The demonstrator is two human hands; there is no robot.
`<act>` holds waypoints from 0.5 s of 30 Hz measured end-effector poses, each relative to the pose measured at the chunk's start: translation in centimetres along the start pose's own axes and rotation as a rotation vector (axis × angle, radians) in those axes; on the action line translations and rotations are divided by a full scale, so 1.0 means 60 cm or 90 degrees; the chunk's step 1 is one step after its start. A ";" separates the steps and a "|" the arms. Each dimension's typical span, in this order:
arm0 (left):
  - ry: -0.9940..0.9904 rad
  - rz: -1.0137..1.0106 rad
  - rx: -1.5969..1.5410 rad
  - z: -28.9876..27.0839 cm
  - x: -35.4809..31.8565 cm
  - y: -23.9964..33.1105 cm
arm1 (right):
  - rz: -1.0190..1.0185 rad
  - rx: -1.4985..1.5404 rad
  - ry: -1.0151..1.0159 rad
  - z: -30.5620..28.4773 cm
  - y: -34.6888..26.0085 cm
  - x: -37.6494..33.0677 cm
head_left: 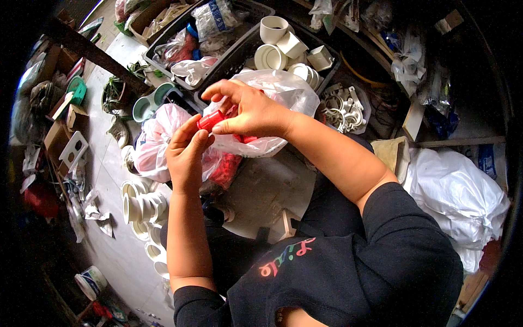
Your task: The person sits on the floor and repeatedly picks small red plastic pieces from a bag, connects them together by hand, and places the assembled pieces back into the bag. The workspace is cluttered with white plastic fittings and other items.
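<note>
Beyond the cluttered floor (117, 248), white fittings (269, 56) crowd twelve o'clock. Near ten, our left hand (186, 155) pinches one red fitting (210, 120); our right hand (253, 111) curls half-open over it, grip unclear. More red pieces (248, 139) lie ungrasped in the clear bag (294, 95).

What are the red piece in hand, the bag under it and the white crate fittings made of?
Red piece: probably hard plastic, glossy; bright highlights.
Bag: thin plastic film, translucent; light catches its wrinkles.
White fittings: likely rigid plastic, satin; even colour, smooth rims.
</note>
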State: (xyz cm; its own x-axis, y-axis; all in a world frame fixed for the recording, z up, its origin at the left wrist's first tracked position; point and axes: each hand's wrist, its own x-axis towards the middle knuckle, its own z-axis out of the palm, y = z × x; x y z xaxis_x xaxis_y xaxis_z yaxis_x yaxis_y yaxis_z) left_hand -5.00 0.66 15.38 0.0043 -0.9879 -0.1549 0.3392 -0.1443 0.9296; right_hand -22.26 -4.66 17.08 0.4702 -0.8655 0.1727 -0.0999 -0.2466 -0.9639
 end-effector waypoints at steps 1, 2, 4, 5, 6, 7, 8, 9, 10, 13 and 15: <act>0.001 -0.003 -0.002 -0.003 0.000 -0.001 | -0.033 0.001 -0.025 0.004 -0.005 0.003; 0.003 -0.005 -0.003 -0.003 -0.001 0.000 | -0.065 0.003 -0.049 0.006 -0.012 0.006; 0.005 -0.006 -0.003 -0.002 -0.002 0.004 | 0.166 0.034 -0.061 -0.003 -0.029 0.001; 0.001 -0.002 0.005 -0.004 -0.002 0.003 | 0.244 0.095 -0.074 -0.007 -0.032 0.005; -0.004 0.001 0.014 -0.006 -0.002 0.002 | 0.322 0.156 -0.087 -0.008 -0.033 0.007; -0.011 0.005 0.022 -0.005 -0.001 0.000 | 0.222 0.073 -0.006 0.001 -0.015 0.003; -0.013 0.004 0.013 -0.005 -0.001 -0.001 | 0.066 -0.003 0.019 0.005 -0.003 0.003; -0.015 0.003 0.005 -0.005 -0.001 -0.001 | -0.091 -0.078 0.043 0.007 0.006 0.004; -0.016 0.001 -0.004 -0.005 -0.001 -0.001 | -0.247 -0.152 0.067 0.009 0.005 0.006; -0.004 -0.008 -0.003 -0.005 -0.002 0.002 | 0.160 0.091 -0.072 -0.004 -0.020 0.006; -0.006 0.000 0.007 -0.006 -0.004 0.002 | 0.277 0.162 -0.101 -0.006 -0.026 0.007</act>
State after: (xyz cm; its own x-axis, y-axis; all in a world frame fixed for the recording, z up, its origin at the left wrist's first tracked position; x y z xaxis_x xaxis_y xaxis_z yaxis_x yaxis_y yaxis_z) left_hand -4.63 0.87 15.42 -0.0046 -0.9883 -0.1524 0.3293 -0.1454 0.9330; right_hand -22.22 -4.81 18.73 0.5619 -0.7827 -0.2676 -0.1089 0.2507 -0.9619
